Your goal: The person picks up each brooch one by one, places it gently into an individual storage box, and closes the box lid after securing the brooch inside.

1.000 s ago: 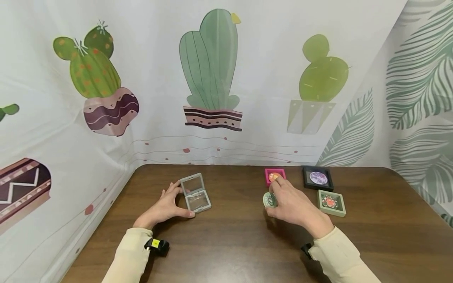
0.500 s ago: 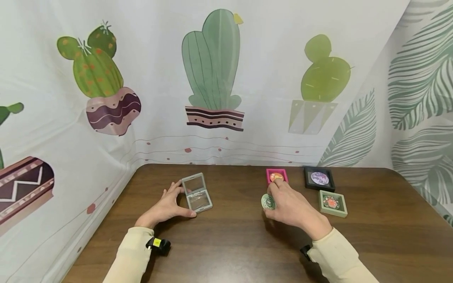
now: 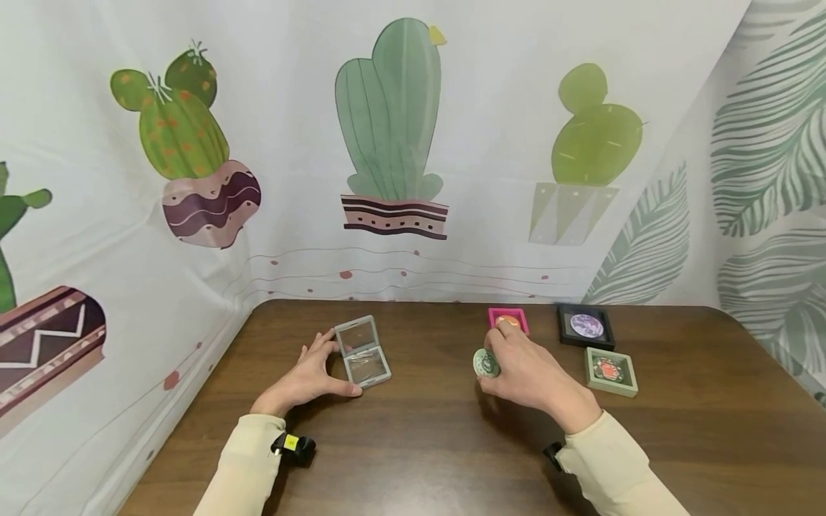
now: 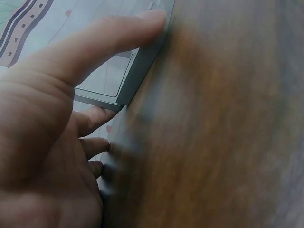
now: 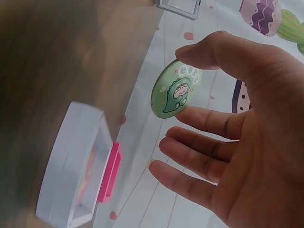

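My left hand (image 3: 308,378) holds a small grey hinged display case (image 3: 360,349), whose lid is swung back behind its base. In the left wrist view, the thumb lies along the case's front rim (image 4: 137,78) while the index finger touches the hinge corner. Between thumb and index finger, my right hand (image 3: 534,371) pinches a round green button badge (image 3: 486,363) by its edges. Seen from the right wrist, the badge (image 5: 175,95) carries a cartoon figure in a dinosaur suit, and the other fingers extend apart from it.
Right of the right hand lie a black box (image 3: 563,330) with a purple badge and a pale green box (image 3: 611,388) with a red one. A pink box (image 3: 493,312) with an orange badge is partly hidden behind that hand. A cactus-print cloth (image 3: 490,143) hangs behind the table.
My right hand has drifted a little left toward the grey case, carrying the green badge. The left hand keeps its place on the case. The whole head view has shifted slightly.
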Demonstrator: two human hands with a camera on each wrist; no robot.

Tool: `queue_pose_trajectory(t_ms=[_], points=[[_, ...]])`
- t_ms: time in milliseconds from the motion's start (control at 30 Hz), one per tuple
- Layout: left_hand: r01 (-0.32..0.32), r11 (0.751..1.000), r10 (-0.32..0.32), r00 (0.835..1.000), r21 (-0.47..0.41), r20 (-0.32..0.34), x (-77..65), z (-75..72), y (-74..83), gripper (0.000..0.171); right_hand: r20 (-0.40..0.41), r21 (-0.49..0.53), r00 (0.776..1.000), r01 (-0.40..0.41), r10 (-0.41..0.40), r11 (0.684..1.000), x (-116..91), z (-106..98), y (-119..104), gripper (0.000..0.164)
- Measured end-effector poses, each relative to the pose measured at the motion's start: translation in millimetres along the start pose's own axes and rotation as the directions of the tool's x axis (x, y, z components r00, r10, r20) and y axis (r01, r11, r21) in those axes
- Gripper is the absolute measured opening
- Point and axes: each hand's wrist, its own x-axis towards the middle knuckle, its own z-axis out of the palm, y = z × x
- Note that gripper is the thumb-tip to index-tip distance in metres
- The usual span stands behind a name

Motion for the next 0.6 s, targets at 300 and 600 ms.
queue_pose_trajectory(t_ms=[300,600], points=[[-0.033,0.999,0.032,0.999,-0.019,-0.032,1.6,6.0,-7.7,0.085,0.012,0.035,1.000,-0.004,0.003,0.999,10,2,-13,0.038],[-0.025,1.000,0.024,0.999,-0.014,-0.043,1.7,5.2,-11.4,0.080,0.008,0.065,1.000,0.029,-0.029,0.997,21,6,-23,0.040]])
